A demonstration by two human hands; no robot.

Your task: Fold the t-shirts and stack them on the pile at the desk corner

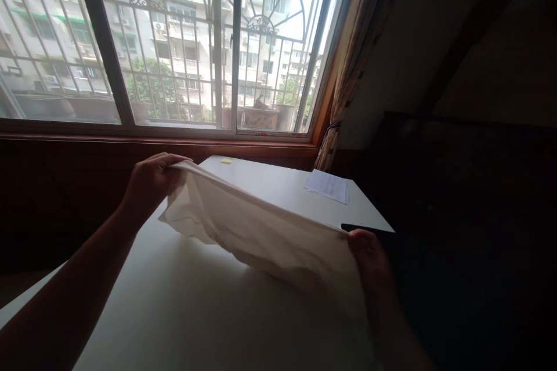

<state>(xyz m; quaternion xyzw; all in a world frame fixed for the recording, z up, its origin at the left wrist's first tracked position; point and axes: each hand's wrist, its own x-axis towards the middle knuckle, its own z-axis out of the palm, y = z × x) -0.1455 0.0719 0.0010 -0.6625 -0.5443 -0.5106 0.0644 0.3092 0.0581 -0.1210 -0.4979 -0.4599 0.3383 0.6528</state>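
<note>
A cream-coloured cloth (261,232) is stretched between my two hands above a white table (174,301). My left hand (154,179) grips its upper left corner, fingers closed over the edge. At the upper right corner, my right hand (369,252) pinches the fabric. The top edge runs taut and slopes down to the right. Below it the cloth hangs in loose folds, and whether its lower part touches the tabletop I cannot tell.
Printed papers (328,185) lie at the table's far right. A dark flat object (365,228) is near the right edge, partly hidden by the cloth. A small yellow note (227,160) sits at the far edge. Beyond stand a barred window (174,52) and a tied curtain (352,58).
</note>
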